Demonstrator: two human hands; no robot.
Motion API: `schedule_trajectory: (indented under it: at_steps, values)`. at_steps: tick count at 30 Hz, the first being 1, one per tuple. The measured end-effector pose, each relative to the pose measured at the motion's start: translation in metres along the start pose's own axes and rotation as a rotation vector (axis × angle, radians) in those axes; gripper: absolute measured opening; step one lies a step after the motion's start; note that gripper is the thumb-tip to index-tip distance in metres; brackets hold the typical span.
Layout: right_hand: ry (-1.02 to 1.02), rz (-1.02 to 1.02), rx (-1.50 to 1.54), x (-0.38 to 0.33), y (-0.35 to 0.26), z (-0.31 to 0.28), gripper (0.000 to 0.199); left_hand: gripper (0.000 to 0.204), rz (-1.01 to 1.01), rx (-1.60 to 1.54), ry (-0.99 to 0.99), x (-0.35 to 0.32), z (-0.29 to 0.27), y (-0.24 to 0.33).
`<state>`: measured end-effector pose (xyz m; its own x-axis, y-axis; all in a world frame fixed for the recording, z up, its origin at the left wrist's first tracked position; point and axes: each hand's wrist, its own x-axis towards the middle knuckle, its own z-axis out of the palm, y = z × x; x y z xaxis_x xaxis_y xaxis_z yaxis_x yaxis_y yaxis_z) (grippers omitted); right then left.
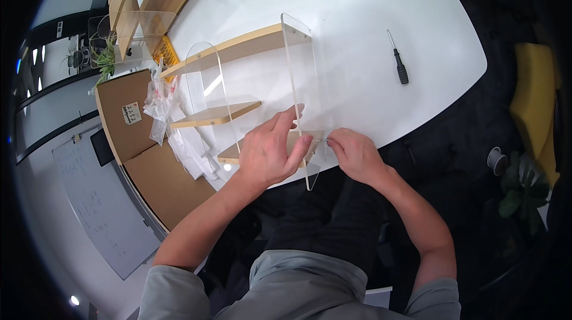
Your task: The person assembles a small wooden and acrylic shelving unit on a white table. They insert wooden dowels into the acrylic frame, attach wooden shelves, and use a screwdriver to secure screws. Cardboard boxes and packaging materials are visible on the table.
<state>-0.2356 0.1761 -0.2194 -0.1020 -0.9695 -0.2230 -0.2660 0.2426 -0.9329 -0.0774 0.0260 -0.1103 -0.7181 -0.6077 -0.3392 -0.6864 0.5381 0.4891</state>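
A small rack lies on its side on the white table (357, 34): several light wooden shelves (217, 115) held between two clear acrylic side panels (301, 75). My left hand (271, 152) rests on the nearest wooden shelf and presses against the right acrylic panel, index finger stretched up along it. My right hand (351, 153) pinches a small screw (325, 139) at the outer face of that panel, at the end of the nearest shelf. A black-handled screwdriver (398, 61) lies apart on the table, far right.
A cardboard box (128, 120) and clear plastic bags (158, 102) sit left of the rack. More wooden and acrylic shelf units (146, 4) stand at the far left. The table's edge runs just under my hands. A yellow seat (536, 87) and a plant (521, 192) are at right.
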Motion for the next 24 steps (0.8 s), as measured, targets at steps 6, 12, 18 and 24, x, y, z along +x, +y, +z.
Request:
schedule_trajectory:
  at_steps: [6,12,18,24]
  values:
    - [0.031,0.016,0.015,-0.0011,-0.0021,-0.0006,0.011,0.048,-0.002,-0.007,-0.002,0.0001,-0.0005,0.0008]
    - [0.039,0.015,0.016,-0.0004,0.0001,0.0026,0.01,0.048,-0.002,-0.006,-0.007,0.0002,-0.0007,0.0007]
    - [0.025,0.021,0.042,0.001,0.0022,0.0053,0.01,0.048,0.003,0.009,-0.011,0.0002,-0.0004,0.0]
    - [0.012,-0.007,0.099,0.005,0.0046,0.0062,0.011,0.047,0.008,0.011,-0.007,-0.0005,0.0005,0.0003]
